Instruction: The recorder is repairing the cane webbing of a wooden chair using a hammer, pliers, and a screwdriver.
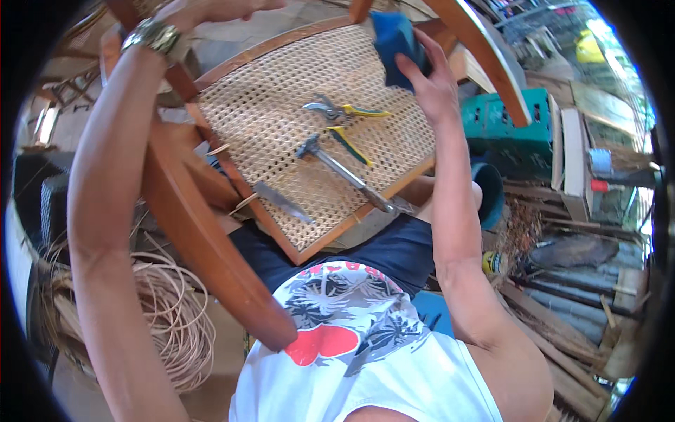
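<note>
Right hand [430, 79] clamps blue sponge [395, 39], pressing it on far edge of woven cane seat [281, 91]. Left hand [211, 8] at top rim of view, grip state unclear; seems to steady chair frame [190, 232].

Risks, judged:
- Pruning shears [342, 112], hammer [344, 172], knife [281, 202] lie loose on seat, below sponge grip; tilt or shove may send them sliding onto lap.
- Hard pressure may strain weave.

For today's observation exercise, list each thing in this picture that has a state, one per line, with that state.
Wooden chair with woven cane seat: tilted on the person's lap.
Yellow-handled pruning shears: lying on the cane, handles spread.
Metal hammer: lying flat on the cane.
Blue sponge block: gripped in right hand.
Left hand: on the chair frame.
Coil of pale cane strands: loose on the floor.
</note>
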`<state>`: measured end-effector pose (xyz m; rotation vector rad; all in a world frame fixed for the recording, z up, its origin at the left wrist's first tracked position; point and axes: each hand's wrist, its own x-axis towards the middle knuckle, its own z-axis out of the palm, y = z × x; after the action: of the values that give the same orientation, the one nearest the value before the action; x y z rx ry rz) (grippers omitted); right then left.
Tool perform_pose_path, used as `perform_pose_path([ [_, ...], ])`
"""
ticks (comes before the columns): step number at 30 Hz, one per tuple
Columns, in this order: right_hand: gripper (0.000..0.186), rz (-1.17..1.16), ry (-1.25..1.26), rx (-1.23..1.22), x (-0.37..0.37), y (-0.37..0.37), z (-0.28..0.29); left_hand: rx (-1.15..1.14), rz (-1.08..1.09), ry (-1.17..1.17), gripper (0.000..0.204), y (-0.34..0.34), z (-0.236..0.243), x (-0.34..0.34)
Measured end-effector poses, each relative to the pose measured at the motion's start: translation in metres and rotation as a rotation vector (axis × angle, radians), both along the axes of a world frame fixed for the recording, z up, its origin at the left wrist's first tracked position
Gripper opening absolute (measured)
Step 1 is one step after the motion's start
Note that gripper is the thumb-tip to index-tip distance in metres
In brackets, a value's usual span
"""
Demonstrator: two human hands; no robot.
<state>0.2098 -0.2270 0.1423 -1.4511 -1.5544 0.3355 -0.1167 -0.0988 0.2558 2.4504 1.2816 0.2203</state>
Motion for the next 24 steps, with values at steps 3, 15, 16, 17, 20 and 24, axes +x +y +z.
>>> perform_pose_path([
  [3, 0.059, -0.173, 0.026, -0.093, 0.071, -0.075, -0.029, -0.03, 0.063, 0.028, 0.051, -0.011, 0.007, 0.002],
  [15, 0.065, -0.521, -0.369, -0.241, 0.02, -0.22, -0.031, -0.081, 0.092, 0.082, 0.05, 0.001, -0.021, 0.013],
  [16, 0.064, -0.399, -0.516, -0.294, 0.02, -0.219, -0.053, -0.063, 0.124, 0.116, 0.049, -0.002, -0.01, 0.009],
  [17, 0.063, -0.291, -0.682, -0.349, 0.026, -0.221, -0.077, -0.066, 0.126, 0.129, 0.049, -0.001, -0.013, 0.009],
  [20, 0.061, -0.333, -0.496, -0.407, 0.029, -0.215, -0.08, -0.083, 0.025, 0.121, 0.048, -0.014, -0.011, 0.014],
  [24, 0.059, -0.334, -0.455, -0.241, 0.025, -0.198, -0.07, -0.112, 0.049, 0.132, 0.046, -0.016, -0.012, 0.008],
])
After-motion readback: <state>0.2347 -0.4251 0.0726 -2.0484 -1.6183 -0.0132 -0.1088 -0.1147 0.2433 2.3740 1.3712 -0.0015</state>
